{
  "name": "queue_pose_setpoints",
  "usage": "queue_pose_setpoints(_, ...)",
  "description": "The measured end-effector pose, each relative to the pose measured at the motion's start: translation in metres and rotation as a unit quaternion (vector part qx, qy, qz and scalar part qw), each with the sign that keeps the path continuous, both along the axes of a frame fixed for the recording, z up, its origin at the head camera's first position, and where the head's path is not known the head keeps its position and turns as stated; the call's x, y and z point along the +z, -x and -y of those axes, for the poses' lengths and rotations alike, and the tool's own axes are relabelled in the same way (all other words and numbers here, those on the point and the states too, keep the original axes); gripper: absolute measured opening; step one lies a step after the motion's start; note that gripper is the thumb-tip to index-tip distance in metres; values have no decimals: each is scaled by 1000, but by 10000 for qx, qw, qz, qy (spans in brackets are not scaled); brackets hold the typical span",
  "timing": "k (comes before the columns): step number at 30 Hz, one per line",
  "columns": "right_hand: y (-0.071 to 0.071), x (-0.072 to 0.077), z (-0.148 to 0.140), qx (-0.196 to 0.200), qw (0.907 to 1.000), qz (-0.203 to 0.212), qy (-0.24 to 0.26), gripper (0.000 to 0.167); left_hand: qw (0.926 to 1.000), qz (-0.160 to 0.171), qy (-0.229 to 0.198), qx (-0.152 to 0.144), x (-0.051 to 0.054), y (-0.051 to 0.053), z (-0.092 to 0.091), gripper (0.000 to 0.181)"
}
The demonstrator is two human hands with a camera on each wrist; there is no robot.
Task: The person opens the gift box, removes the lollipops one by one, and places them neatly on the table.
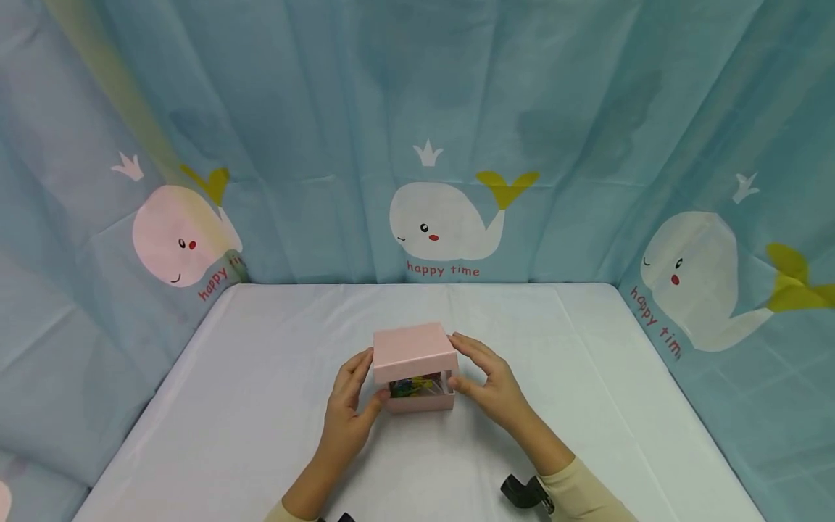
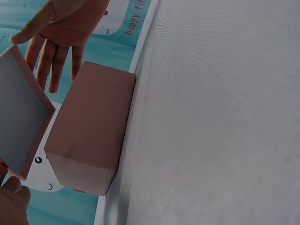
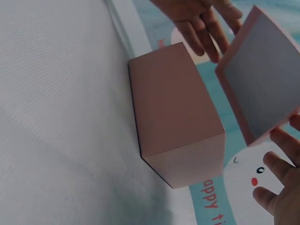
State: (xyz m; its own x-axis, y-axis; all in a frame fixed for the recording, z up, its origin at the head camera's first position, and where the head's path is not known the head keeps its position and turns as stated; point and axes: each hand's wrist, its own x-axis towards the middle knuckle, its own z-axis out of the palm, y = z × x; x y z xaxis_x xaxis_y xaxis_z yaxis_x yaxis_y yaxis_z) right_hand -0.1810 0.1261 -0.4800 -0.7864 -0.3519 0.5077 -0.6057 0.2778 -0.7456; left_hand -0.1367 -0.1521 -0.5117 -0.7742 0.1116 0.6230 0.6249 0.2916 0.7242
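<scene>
A pink box (image 1: pixel 420 404) stands on the white table. Raised off it is its pink lid (image 1: pixel 414 344), whose pale underside shows in both wrist views. Through the gap under the lid, colourful contents (image 1: pixel 417 386), partly in clear plastic, can be seen; their kind cannot be told. My left hand (image 1: pixel 349 413) holds the lid's left side, thumb at the front and fingers farther back. On the opposite side my right hand (image 1: pixel 492 384) holds the lid in the same manner. The left wrist view shows the box's outer walls (image 2: pixel 93 117) below the lid, with its inside hidden.
The white-covered table (image 1: pixel 261 406) surrounds the box. Blue curtains (image 1: pixel 326 145) with printed whales enclose its back and both sides. A black wrist mount (image 1: pixel 522 493) sits by the right sleeve, and another dark piece shows at the left wrist.
</scene>
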Motion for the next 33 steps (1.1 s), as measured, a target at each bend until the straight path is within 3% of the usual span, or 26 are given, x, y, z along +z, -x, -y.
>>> queue_pose_setpoints(6,1,-2,3,157,9993,-349,17,61,9995,2,64,304,2,-1,-1,76)
queue_pose_setpoints(13,1,-2,5,195,9988,-435,-105,62,9981,-195,341,483,2,-1,-1,74)
queue_pose_setpoints(18,-1,-4,5,165,9985,-391,-334,68,9974,-43,493,531,1,-2,-1,73)
queue_pose_setpoints(23,-3,-4,6,137,9980,-369,-499,77,9961,-96,622,611,-1,-3,-1,78)
queue_pose_setpoints(33,-2,-8,7,17,9941,-763,-774,81,9947,272,678,730,-2,-2,0,86)
